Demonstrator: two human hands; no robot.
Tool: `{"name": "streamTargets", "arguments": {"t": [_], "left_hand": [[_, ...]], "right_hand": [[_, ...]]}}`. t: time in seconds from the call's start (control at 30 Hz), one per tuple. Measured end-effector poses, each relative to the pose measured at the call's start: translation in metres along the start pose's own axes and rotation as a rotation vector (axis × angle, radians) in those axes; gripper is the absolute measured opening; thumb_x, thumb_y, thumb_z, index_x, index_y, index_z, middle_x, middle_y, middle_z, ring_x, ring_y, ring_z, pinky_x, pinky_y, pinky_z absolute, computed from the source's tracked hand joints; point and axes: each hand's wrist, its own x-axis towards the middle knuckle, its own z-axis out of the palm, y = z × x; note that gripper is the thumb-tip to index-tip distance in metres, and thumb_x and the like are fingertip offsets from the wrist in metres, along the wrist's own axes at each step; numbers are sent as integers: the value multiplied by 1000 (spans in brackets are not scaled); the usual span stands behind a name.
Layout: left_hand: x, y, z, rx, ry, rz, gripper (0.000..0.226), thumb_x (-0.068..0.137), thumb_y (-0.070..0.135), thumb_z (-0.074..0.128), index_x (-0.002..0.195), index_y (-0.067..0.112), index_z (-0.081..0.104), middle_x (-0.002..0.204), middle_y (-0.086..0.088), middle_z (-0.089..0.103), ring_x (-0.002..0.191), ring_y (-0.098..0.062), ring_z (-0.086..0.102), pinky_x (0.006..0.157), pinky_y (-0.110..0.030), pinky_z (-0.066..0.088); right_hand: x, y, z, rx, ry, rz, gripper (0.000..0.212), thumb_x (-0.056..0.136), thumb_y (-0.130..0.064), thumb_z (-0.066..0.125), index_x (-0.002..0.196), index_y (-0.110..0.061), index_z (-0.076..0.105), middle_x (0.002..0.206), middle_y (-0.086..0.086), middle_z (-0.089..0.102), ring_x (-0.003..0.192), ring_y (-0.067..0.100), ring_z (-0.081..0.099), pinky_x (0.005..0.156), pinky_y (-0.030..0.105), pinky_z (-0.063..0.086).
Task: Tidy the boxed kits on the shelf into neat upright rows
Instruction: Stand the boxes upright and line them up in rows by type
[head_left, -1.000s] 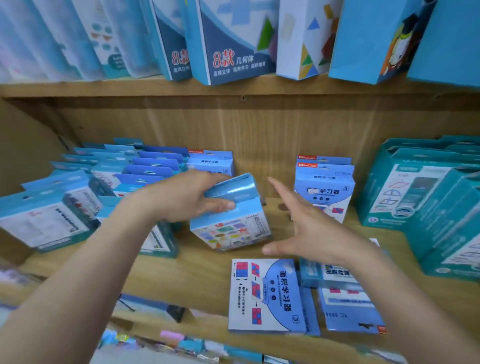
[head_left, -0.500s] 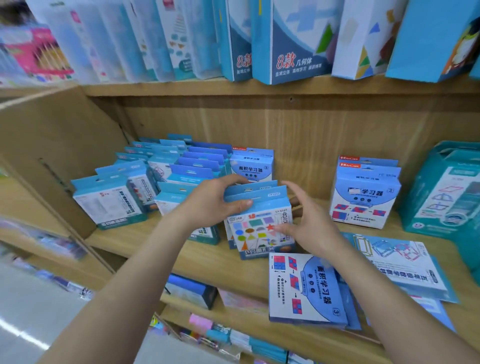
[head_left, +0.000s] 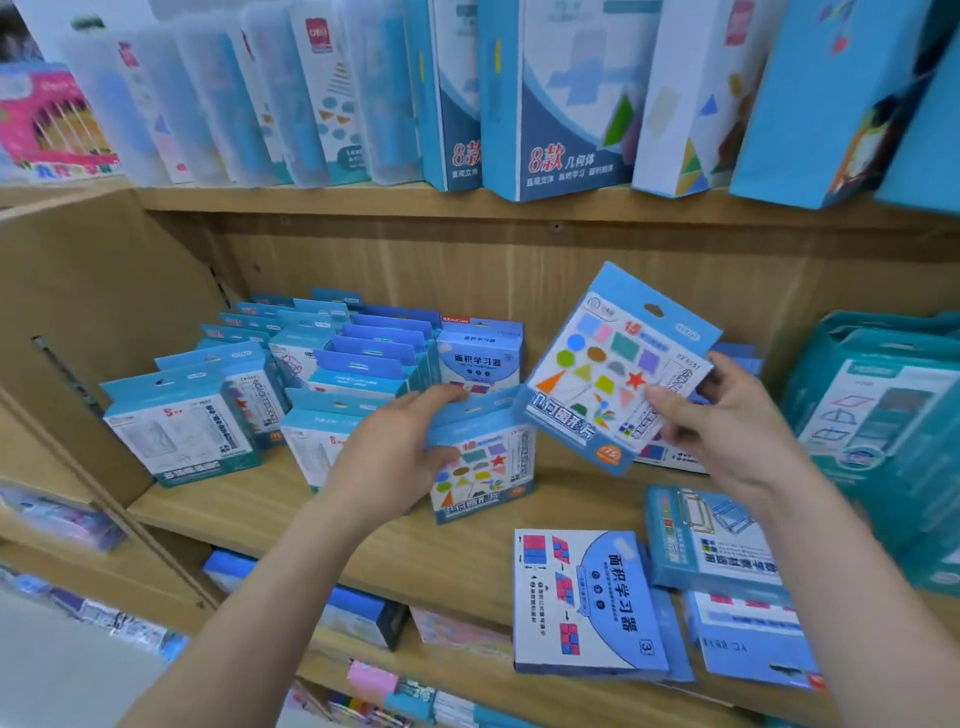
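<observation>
My right hand (head_left: 727, 426) holds a blue shapes kit (head_left: 613, 369) by its right edge, lifted and tilted above the wooden shelf (head_left: 363, 525). A second shapes kit (head_left: 483, 467) stands upright on the shelf, and my left hand (head_left: 395, 457) grips its top left corner. Rows of upright blue kits (head_left: 358, 358) fill the shelf to the left. One flat area-learning kit (head_left: 587, 603) lies face up near the front edge, with two more flat kits (head_left: 727, 571) beside it on the right.
Tall teal boxes (head_left: 883, 426) stand at the right end of the shelf. Big boxes (head_left: 561, 98) line the shelf above. A slanted wooden side panel (head_left: 93, 322) closes the left end. Lower shelves hold more packs (head_left: 363, 613).
My right hand has picked up one shapes kit from in front of the other and raised it to the right, tilted. My left hand stays on the kit left standing.
</observation>
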Motion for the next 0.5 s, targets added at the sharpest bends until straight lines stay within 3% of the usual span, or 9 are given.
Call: {"name": "streamTargets", "arguments": {"t": [0.1,0.23,0.37,0.5], "left_hand": [[0,-3,-2,14,-26,7,58,81,16,71,131,33,45,119,3,60,102,-19,56,78,-32,47],[3,-4,-6,-7,-58,-5,58,83,12,68,134,30,46,121,-1,59,107,-22,54,83,-33,46],[4,-6,-7,-46,-87,-15,56,86,10,65,135,28,46,123,-1,54,111,-21,51,86,-30,44],[3,-11,-6,-50,-142,9,55,88,8,63,137,26,44,122,0,50,114,-20,48,85,-25,40]], "right_hand": [[1,4,-3,58,12,43,27,84,1,65,102,-19,60,93,-9,72,79,13,70,60,27,47],[6,-1,-7,125,28,65,22,85,3,62,100,-13,58,92,-1,68,57,5,64,57,25,47],[12,-3,-8,179,51,77,21,84,1,64,93,-17,58,93,1,68,76,17,63,47,17,44],[19,4,1,14,17,20,25,85,-7,67,103,-21,58,102,-3,67,82,15,67,56,25,48]]}}
